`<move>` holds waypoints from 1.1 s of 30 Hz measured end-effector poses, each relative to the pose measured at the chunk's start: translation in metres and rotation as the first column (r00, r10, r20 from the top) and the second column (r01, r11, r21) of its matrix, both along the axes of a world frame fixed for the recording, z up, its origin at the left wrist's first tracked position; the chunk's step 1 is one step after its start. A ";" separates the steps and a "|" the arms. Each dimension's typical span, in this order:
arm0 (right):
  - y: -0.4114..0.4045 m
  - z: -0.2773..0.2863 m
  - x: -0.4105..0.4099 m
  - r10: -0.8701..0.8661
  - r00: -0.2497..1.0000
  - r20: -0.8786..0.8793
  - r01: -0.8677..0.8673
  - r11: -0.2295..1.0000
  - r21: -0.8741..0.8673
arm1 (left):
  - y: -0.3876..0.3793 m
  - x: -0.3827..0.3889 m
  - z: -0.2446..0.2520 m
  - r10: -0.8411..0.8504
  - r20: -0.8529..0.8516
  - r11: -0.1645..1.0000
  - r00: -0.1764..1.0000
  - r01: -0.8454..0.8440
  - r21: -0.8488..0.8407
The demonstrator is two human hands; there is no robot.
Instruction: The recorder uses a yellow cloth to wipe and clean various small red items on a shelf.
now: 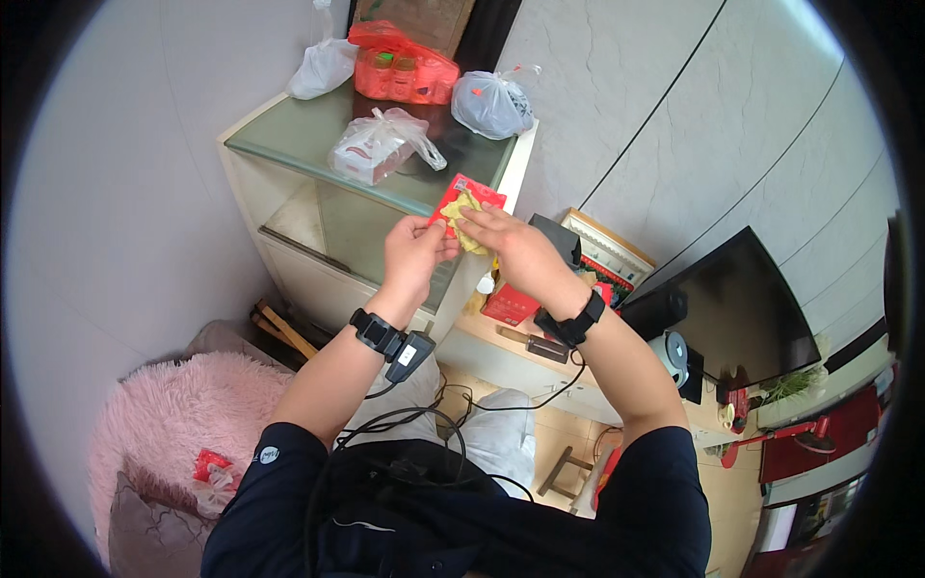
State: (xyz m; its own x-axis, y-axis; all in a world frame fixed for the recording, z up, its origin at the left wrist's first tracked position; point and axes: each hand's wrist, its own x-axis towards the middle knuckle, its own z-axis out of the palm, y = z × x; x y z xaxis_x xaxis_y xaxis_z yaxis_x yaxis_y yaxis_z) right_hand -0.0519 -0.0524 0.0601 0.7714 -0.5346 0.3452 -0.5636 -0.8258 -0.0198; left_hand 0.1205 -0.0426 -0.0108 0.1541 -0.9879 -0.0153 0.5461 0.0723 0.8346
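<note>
A red printed packet or box (450, 190) is held up in front of the glass-topped cabinet, gripped at its lower left edge by my left hand (421, 249). Over its face lies a crumpled yellow cloth (471, 242), pressed flat under the fingers of my right hand (506, 238). The packet's right part and lower side are hidden by the cloth and my right hand. A black strap with a small device sits on each of my wrists.
The cabinet's glass top (289, 141) bears a white plastic bag with a box (368, 152), a red bag of jars (405, 72) and other bags. To the right, a low cabinet holds a red box (512, 303), a brush (545, 348), a kettle (672, 354) and a television (744, 311).
</note>
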 end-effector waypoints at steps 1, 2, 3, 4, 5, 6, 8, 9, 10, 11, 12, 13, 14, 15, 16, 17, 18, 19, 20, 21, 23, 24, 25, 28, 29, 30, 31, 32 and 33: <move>-0.007 -0.002 -0.006 -0.005 1.000 0.028 0.005 1.000 0.001 | 0.002 -0.001 0.003 0.000 0.020 1.000 1.000 0.000 -0.014; -0.018 -0.003 -0.012 -0.002 0.999 0.032 0.002 1.000 0.001 | 0.004 -0.002 0.006 0.009 0.041 1.000 0.999 -0.008 -0.028; -0.029 -0.004 -0.018 -0.101 0.995 0.005 0.101 0.994 -0.034 | 0.005 -0.003 0.007 0.004 0.045 1.000 0.999 -0.003 -0.029; -0.040 -0.006 -0.023 -0.198 0.980 -0.016 0.197 0.978 -0.072 | 0.007 -0.004 0.007 0.007 0.051 0.999 0.999 -0.005 -0.040; -0.053 -0.011 -0.027 -0.187 0.981 0.042 0.190 0.979 -0.076 | 0.007 -0.003 0.008 0.014 0.059 0.999 0.998 -0.011 -0.052; -0.062 -0.012 -0.028 -0.186 0.981 0.050 0.189 0.978 -0.083 | 0.008 -0.002 0.011 0.016 0.066 0.998 0.998 -0.012 -0.061; -0.071 -0.012 -0.030 -0.223 0.973 0.061 0.222 0.975 0.019 | 0.017 0.004 0.014 0.123 0.070 0.987 0.990 -0.114 -0.113; -0.074 -0.011 -0.029 -0.281 0.959 0.031 0.279 0.958 0.071 | 0.019 0.008 0.017 0.122 0.080 0.986 0.989 -0.111 -0.121; -0.078 -0.009 -0.027 -0.285 0.957 0.046 0.282 0.957 0.070 | 0.021 0.014 0.020 0.168 0.036 0.967 0.985 -0.157 -0.200; -0.081 -0.007 -0.022 -0.299 0.949 0.097 0.289 0.951 0.107 | 0.024 0.018 0.027 0.204 -0.007 0.941 0.979 -0.198 -0.275; -0.081 -0.009 -0.020 -0.317 0.936 0.150 0.297 0.944 0.145 | 0.029 0.019 0.032 0.190 0.015 0.943 0.982 -0.179 -0.281; -0.078 -0.012 -0.020 -0.335 0.926 0.173 0.311 0.938 0.152 | 0.037 0.018 0.037 0.209 -0.001 0.924 0.978 -0.198 -0.327; -0.071 -0.011 -0.012 -0.278 0.881 0.382 0.231 0.959 0.165 | 0.046 0.022 0.044 0.235 -0.017 0.900 0.972 -0.224 -0.373; -0.059 -0.005 -0.012 -0.224 0.787 0.575 0.164 0.974 0.156 | 0.055 0.022 0.051 0.180 -0.023 0.902 0.983 -0.174 -0.396; -0.042 0.000 -0.019 -0.247 0.765 0.595 0.185 0.969 0.164 | 0.062 0.022 0.055 0.153 0.003 0.907 0.988 -0.139 -0.397; -0.009 0.010 -0.024 -0.165 0.785 0.597 0.077 0.982 0.171 | 0.067 0.021 0.057 0.080 -0.032 0.909 0.996 -0.086 -0.409; 0.021 0.014 -0.029 -0.082 0.795 0.601 -0.032 0.984 0.176 | 0.071 0.018 0.059 0.004 -0.066 0.908 0.998 -0.031 -0.418; 0.045 0.009 -0.034 -0.048 0.800 0.598 -0.078 0.980 0.182 | 0.075 0.014 0.060 -0.025 -0.041 0.914 0.999 0.006 -0.405; 0.070 0.003 -0.040 -0.019 0.806 0.592 -0.117 0.975 0.189 | 0.079 0.006 0.062 -0.118 -0.061 0.924 0.991 0.087 -0.373; 0.093 -0.002 -0.047 -0.078 0.815 0.574 -0.114 0.950 0.291 | 0.080 -0.004 0.060 -0.211 -0.089 0.926 0.973 0.170 -0.338; 0.118 -0.022 -0.059 -0.187 0.782 0.595 0.075 0.975 0.208 | 0.080 -0.034 0.045 -0.365 -0.062 0.898 0.929 0.333 -0.288; 0.123 -0.038 -0.067 -0.247 0.772 0.585 0.189 0.969 0.159 | 0.083 -0.049 0.037 -0.477 -0.057 0.856 0.877 0.448 -0.258; 0.128 -0.057 -0.076 -0.292 0.751 0.592 0.223 0.956 0.189 | 0.086 -0.067 0.033 -0.513 -0.041 0.846 0.857 0.497 -0.193; 0.130 -0.106 -0.109 -0.456 0.550 0.700 0.361 0.885 0.293 | 0.077 -0.086 0.015 -0.657 0.023 0.753 0.754 0.657 -0.043; 0.129 -0.119 -0.122 -0.609 0.336 0.718 0.323 0.791 0.519 | 0.074 -0.086 0.012 -0.665 0.023 0.746 0.746 0.665 -0.036; 0.130 -0.133 -0.139 -0.743 0.112 0.659 0.230 0.665 0.711 | 0.073 -0.084 0.010 -0.649 0.063 0.758 0.758 0.651 -0.024; 0.126 -0.148 -0.159 -0.775 0.078 0.627 0.284 0.620 0.731 | 0.071 -0.078 0.008 -0.625 0.106 0.776 0.773 0.630 -0.017; 0.120 -0.166 -0.183 -0.805 0.037 0.592 0.337 0.568 0.751 | 0.071 -0.072 0.008 -0.574 0.133 0.813 0.808 0.581 -0.020; 0.114 -0.191 -0.209 -0.807 0.014 0.591 0.404 0.545 0.735 | 0.071 -0.063 0.009 -0.520 0.158 0.848 0.839 0.530 -0.027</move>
